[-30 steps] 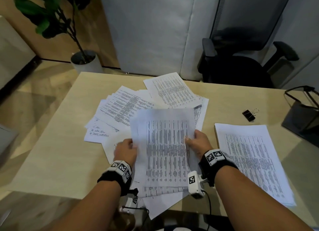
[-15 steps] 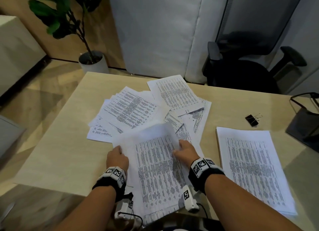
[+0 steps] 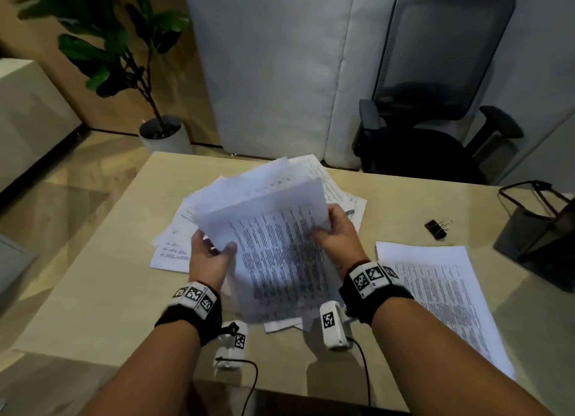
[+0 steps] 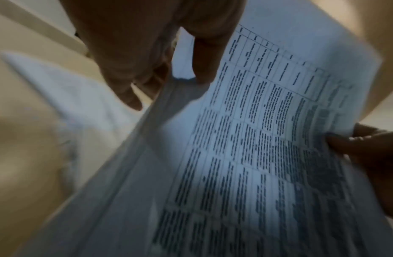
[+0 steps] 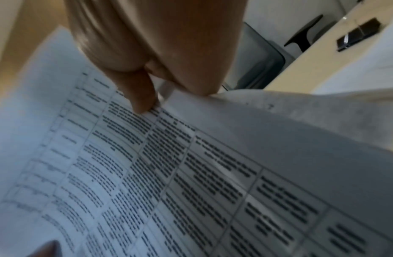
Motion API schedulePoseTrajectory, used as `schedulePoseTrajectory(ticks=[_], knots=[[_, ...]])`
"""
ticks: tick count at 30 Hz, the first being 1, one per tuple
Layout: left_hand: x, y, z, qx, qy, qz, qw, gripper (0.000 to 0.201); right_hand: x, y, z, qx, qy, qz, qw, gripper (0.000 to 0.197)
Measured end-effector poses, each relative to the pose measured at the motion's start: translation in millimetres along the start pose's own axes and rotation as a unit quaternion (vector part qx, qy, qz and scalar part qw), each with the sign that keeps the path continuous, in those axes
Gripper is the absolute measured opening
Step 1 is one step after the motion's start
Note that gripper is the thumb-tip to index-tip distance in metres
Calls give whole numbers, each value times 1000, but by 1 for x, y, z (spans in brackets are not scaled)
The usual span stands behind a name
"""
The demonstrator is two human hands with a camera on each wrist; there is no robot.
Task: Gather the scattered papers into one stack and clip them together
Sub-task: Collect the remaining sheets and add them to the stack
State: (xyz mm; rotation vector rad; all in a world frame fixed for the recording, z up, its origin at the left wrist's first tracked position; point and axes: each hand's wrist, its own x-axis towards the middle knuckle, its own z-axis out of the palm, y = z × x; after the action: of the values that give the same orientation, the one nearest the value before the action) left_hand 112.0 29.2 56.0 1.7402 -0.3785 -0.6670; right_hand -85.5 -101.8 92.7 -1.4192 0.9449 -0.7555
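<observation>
Pale wood desk (image 3: pixel 93 275) in an office corner, a mesh chair (image 3: pixel 435 89) pushed in at its far edge and a potted plant (image 3: pixel 130 58) on the floor off its far left corner. Over the middle of the desk a person lifts a sheaf of printed papers (image 3: pixel 273 244), tilted up toward the camera. The left hand (image 3: pixel 211 254) pinches the sheaf's left edge, thumb on top and fingers curled beneath; the right hand (image 3: pixel 336 232) grips the right edge the same way, thumb (image 5: pixel 142 97) pressed on the print. More loose sheets (image 3: pixel 174 244) lie fanned on the desk beneath and left of the sheaf. A squared pile of sheets (image 3: pixel 435 291) rests near the right end of the near edge, and a black binder clip (image 3: pixel 437 227) sits beyond it, well apart from both hands.

Judging by its sag, the sheaf is light, limp and prone to sliding sheet over sheet, so opposite long edges look the surest hold. Bare desk lies to the left; a dark wire-framed tray (image 3: pixel 541 229) crowds the right edge.
</observation>
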Motion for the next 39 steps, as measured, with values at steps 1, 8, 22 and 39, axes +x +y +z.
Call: schedulePoseTrajectory(ticks=[1,8,22,39], knots=[[0,17,3,-28,1,44,999,56,1,-14,-2,15,24,-31,999,39],[-18,70,14,-163,-43,140,976,53,-10,-44,-16,53,25,-96,994,59],[-39,80,33,-164,-40,112,979,42,-12,-36,-19,84,38,-87,992,51],[-34,28,44,39,-64,40,996,29,-21,19,-18,-101,56,5,993,23]])
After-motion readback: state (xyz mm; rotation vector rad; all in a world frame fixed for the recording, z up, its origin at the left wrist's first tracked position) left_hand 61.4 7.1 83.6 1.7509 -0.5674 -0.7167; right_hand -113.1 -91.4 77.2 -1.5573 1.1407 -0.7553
